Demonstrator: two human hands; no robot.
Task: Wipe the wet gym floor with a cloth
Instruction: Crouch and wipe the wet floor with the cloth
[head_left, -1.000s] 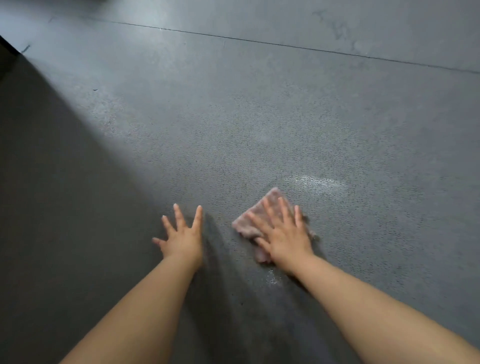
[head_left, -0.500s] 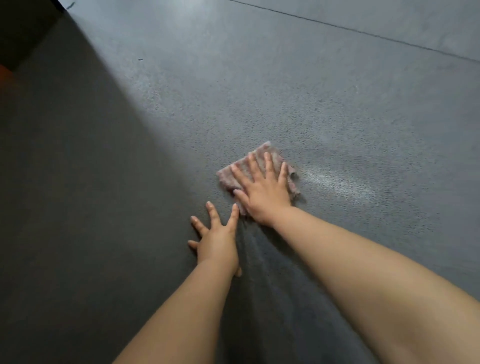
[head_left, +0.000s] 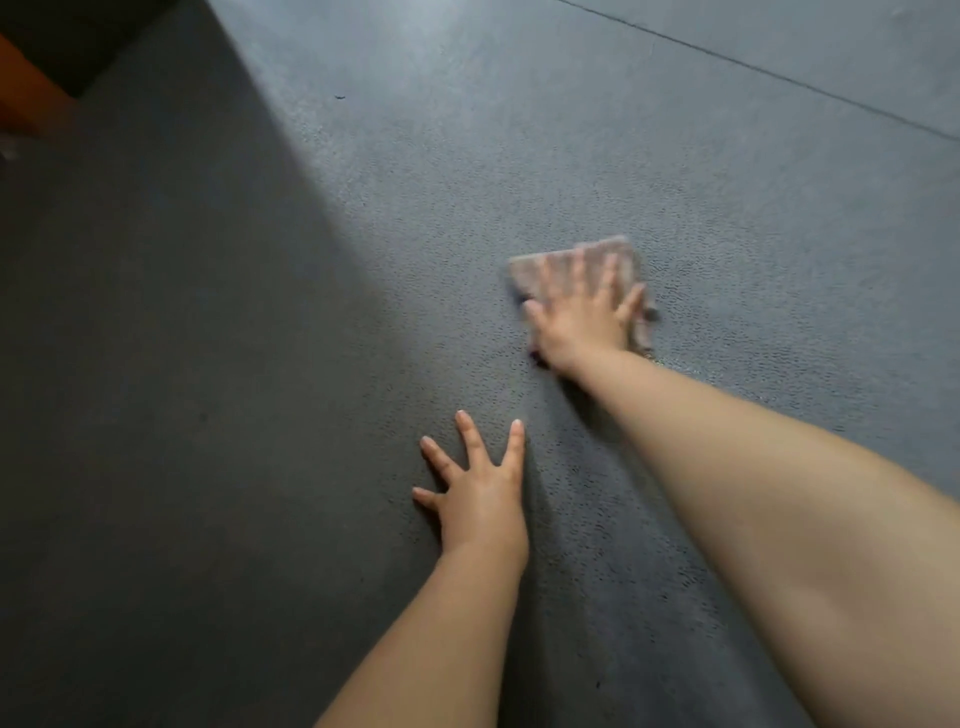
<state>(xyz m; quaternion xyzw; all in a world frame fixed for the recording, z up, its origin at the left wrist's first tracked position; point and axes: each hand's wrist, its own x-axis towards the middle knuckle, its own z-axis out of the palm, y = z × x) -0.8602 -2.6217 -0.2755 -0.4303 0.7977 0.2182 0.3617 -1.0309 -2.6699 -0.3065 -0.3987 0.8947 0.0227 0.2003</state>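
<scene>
Plainly, the right hand (head_left: 582, 325) lay flat on the cloth (head_left: 574, 267), its fingers straight and spread, pressing the cloth down onto the floor (head_left: 519, 171) rather than curling round it; both the hand and the cloth were blurred, so their outlines were soft. The cloth was a small pinkish-grey piece, lying on the lit part of the floor; its far edge and right side showed past the fingers. The left hand (head_left: 480, 493) rested palm down on the bare floor, nearer the person than the cloth and apart from it, with its fingers (head_left: 470, 439) splayed and holding nothing; it sat just at the border where the dark shadow (head_left: 156, 415) met the lit grey surface. The floor was speckled and rubbery in look; a thin seam (head_left: 779, 75) crossed it toward the top right corner of the view; something orange (head_left: 21, 98) showed at the upper left edge, too dim to tell what it was.
</scene>
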